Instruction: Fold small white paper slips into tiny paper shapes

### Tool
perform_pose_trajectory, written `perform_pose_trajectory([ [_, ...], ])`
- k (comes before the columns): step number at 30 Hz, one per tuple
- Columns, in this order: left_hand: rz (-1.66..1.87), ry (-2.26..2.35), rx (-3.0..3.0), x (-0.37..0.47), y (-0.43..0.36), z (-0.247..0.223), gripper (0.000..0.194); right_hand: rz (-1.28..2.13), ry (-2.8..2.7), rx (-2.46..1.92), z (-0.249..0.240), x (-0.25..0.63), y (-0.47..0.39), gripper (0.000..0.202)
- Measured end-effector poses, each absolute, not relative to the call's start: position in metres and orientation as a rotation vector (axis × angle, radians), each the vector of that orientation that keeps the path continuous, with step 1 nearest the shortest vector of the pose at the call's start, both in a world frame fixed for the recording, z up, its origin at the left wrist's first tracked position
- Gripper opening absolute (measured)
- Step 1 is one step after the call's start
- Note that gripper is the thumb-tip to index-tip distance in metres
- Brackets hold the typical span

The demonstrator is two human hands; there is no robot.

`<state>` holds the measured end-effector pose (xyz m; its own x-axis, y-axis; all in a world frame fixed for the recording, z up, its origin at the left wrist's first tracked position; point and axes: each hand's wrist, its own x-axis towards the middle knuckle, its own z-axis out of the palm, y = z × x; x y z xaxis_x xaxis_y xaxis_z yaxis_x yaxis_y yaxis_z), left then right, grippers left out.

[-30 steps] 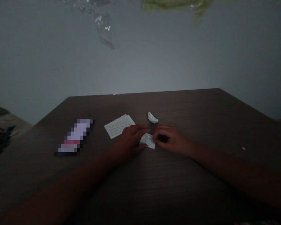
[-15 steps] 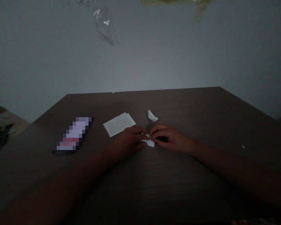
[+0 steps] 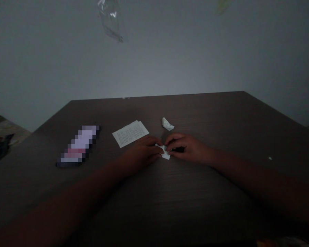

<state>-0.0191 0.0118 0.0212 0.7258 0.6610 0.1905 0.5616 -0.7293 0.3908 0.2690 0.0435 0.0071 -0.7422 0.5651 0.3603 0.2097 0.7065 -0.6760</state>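
Between my two hands a small piece of white paper [image 3: 166, 156] lies on the dark wooden table [image 3: 211, 206], creased and partly covered by fingers. From the left, my left hand [image 3: 145, 151] holds it down with bent fingers and thumb. My right hand [image 3: 186, 148] grips its right side, fingers curled and thumb drawn in below them. Just beyond the hands rests a folded bit of white paper [image 3: 168, 124]. Printed paper sheets [image 3: 130, 133], stacked slightly askew, lie beyond my left hand.
A phone [image 3: 79, 144] with a blurred-out screen lies at the left. A tiny white scrap [image 3: 270, 158] is on the table's right side. Behind the far edge stands a pale wall [image 3: 170, 61], with a clear plastic bag [image 3: 110, 20] against it.
The view has tilted down a little, so the table sits higher in it. My fingers have shifted slightly on the small paper, and a bit more of its middle shows.
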Motion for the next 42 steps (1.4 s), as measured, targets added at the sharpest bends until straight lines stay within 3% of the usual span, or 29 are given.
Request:
perform_pose_trajectory([
  [42, 0.556, 0.889, 2.643, -0.0209, 0.0113, 0.0164, 0.024, 0.749, -2.334, -0.404, 0.0001, 0.2693, 0.0462, 0.008],
])
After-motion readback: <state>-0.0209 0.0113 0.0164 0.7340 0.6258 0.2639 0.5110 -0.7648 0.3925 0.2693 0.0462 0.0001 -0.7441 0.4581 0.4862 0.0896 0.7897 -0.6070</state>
